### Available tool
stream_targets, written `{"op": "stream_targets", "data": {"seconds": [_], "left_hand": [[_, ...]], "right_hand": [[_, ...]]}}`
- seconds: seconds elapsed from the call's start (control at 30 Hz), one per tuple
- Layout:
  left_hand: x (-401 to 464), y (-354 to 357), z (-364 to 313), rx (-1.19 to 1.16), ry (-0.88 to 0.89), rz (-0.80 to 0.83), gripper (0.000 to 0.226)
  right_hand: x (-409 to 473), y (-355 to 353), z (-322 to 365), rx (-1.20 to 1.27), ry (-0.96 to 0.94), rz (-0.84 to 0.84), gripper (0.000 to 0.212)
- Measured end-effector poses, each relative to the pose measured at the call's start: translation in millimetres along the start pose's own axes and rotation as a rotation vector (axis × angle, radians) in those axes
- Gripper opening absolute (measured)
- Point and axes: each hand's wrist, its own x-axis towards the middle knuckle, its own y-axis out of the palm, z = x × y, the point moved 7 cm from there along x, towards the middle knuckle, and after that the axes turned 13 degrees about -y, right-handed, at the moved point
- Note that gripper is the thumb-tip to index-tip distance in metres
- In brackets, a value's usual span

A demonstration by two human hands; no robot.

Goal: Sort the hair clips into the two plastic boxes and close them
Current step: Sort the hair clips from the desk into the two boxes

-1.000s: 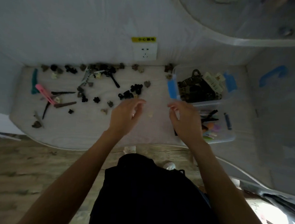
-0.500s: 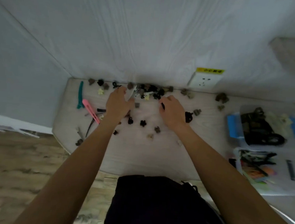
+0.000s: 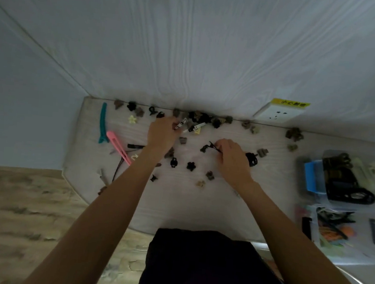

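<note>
Several small hair clips [image 3: 191, 166], black, brown and cream, lie scattered on the pale table [image 3: 177, 203], many bunched along the back wall. My left hand [image 3: 162, 133] pinches a white spotted clip [image 3: 181, 124] near the back pile. My right hand [image 3: 231, 158] pinches a thin black clip [image 3: 214, 146] that sticks out to the left of its fingers. A long teal clip [image 3: 102, 123] and a long pink clip [image 3: 118, 146] lie at the left. Two clear plastic boxes stand at the right: the far box [image 3: 314, 174] holds dark and cream clips, the near box [image 3: 316, 232] holds long coloured ones.
A white wall socket [image 3: 276, 114] with a yellow label sits on the back wall. The far box's blue latch [image 3: 310, 177] faces left. A black clip [image 3: 374, 230] lies right of the near box. Wooden floor [image 3: 20, 207] shows beyond the table's rounded left edge.
The view swung left from the boxes to the loose clips. Both hands reached out to the back of the table, and each has taken hold of a clip.
</note>
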Motion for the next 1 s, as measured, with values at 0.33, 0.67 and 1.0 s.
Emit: {"op": "stream_targets", "data": {"seconds": [0.33, 0.67, 1.0], "left_hand": [[-41, -55, 11, -0.363, 0.025, -0.065, 0.014], [-54, -63, 109, 0.099, -0.057, 0.047, 0.045], [-30, -68, 105, 0.205, 0.168, 0.051, 0.021]], "right_hand": [[53, -4, 60, -0.016, -0.296, 0.024, 0.024], [98, 36, 91, -0.354, -0.496, 0.229, 0.022], [88, 34, 91, -0.337, -0.527, 0.273, 0.028]]}}
